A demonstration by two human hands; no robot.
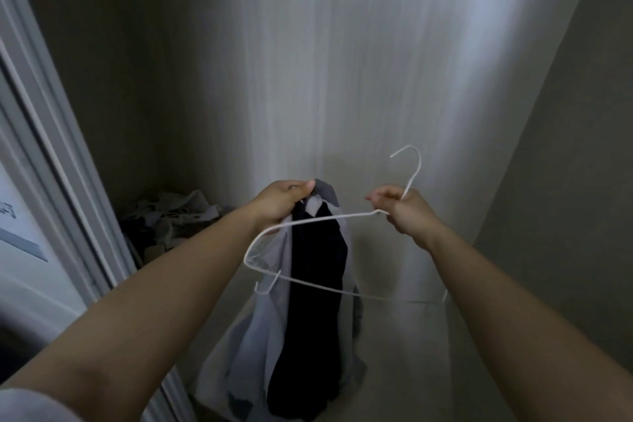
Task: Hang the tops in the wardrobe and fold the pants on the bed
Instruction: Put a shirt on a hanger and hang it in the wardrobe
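Two hands: raised mid-frame inside wardrobe
Left hand (284, 200): grips grey-and-navy top (310, 301) by collar
Right hand (404, 212): pinches white hanger (308, 221) neck

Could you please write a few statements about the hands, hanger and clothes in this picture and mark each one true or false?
1. The left hand holds a grey and dark top by its upper end. True.
2. The right hand holds a white hanger near the base of its hook. True.
3. The hanger already hangs from a wardrobe rail. False: it is held in the air, and no rail shows.
4. The top lies folded on a bed. False: it hangs down from the left hand's grip.
5. A pile of clothes lies in the left corner. True.
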